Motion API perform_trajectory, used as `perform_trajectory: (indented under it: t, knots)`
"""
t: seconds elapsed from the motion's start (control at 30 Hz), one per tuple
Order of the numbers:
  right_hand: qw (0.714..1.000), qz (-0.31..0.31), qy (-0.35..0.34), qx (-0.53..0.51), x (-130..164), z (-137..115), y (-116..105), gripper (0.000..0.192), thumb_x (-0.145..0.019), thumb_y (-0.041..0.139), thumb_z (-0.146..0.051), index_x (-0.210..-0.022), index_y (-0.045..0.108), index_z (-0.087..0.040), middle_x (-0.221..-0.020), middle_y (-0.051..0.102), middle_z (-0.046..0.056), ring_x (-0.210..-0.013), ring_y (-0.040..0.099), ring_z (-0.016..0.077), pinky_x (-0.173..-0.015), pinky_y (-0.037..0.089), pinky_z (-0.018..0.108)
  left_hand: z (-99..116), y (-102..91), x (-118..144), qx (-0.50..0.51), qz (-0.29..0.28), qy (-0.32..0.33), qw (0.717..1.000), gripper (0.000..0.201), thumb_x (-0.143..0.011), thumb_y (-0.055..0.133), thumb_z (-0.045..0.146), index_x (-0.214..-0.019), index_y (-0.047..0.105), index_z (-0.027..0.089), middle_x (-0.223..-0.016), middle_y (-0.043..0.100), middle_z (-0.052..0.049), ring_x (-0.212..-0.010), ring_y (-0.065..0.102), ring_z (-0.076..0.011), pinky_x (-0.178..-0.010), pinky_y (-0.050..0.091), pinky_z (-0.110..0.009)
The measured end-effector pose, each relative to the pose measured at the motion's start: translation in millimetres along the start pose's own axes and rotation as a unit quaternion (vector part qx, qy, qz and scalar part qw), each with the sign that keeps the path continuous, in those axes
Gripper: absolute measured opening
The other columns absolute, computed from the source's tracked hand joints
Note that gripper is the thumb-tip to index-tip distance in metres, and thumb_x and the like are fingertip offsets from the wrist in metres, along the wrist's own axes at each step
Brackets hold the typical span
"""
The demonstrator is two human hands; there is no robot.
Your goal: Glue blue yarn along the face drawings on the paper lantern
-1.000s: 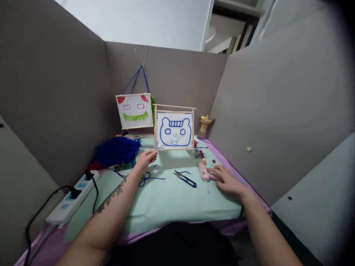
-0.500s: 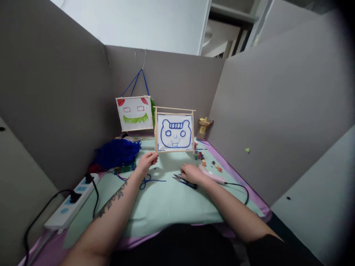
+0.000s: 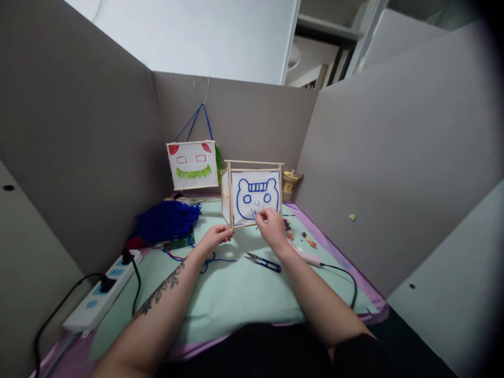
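At six o'clock from a wooden-framed lantern (image 3: 255,190), navy snips (image 3: 264,262) are being supported by the green table covering (image 3: 236,299); toward four, a pink corded tool (image 3: 312,258) is being partly hidden by the right arm (image 3: 311,291). The lantern's lower left corner is being pinched by the left hand (image 3: 216,238) at seven. Before its drawn face, a short blue strand (image 3: 256,227) is being gripped between the right hand's (image 3: 272,227) joined fingertips. Farther off, at ten, a second lantern (image 3: 193,181) is being suspended by blue cords (image 3: 192,122).
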State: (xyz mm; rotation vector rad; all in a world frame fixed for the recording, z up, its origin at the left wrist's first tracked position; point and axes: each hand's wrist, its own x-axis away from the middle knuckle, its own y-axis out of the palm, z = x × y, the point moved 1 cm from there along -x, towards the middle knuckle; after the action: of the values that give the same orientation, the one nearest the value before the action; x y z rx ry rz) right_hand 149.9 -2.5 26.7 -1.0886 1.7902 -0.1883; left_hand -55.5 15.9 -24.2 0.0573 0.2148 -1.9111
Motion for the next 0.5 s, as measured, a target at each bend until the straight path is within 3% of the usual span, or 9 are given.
perform_trajectory:
  t: [0.23, 0.5]
  knots:
    - [0.996, 0.026, -0.038, 0.077, -0.8, 0.9, 13.6, 0.017, -0.083, 0.045, -0.026, -0.076, 0.06, -0.02, -0.083, 0.061, 0.006, -0.084, 0.05, 0.0208, -0.071, 0.035, 0.029, 1.5, 2.7, 0.9, 0.012, 0.009, 0.0, 1.0, 0.03, -0.069, 0.065, 0.046, -0.065, 0.063, 0.016, -0.058, 0.057, 0.0, -0.056, 0.047, -0.012, -0.057, 0.033, -0.024]
    - [0.992, -0.005, -0.046, 0.115, -6.4, -3.4, 12.2, 0.016, -0.084, 0.045, -0.023, -0.08, 0.06, -0.019, -0.087, 0.061, 0.007, -0.087, 0.049, 0.0211, -0.074, 0.034, 0.03, -1.6, 1.1, 0.0, 0.01, 0.005, 0.007, 1.0, 0.03, -0.071, 0.064, 0.045, -0.069, 0.064, 0.015, -0.06, 0.058, -0.001, -0.058, 0.048, -0.0118, -0.058, 0.034, -0.024]
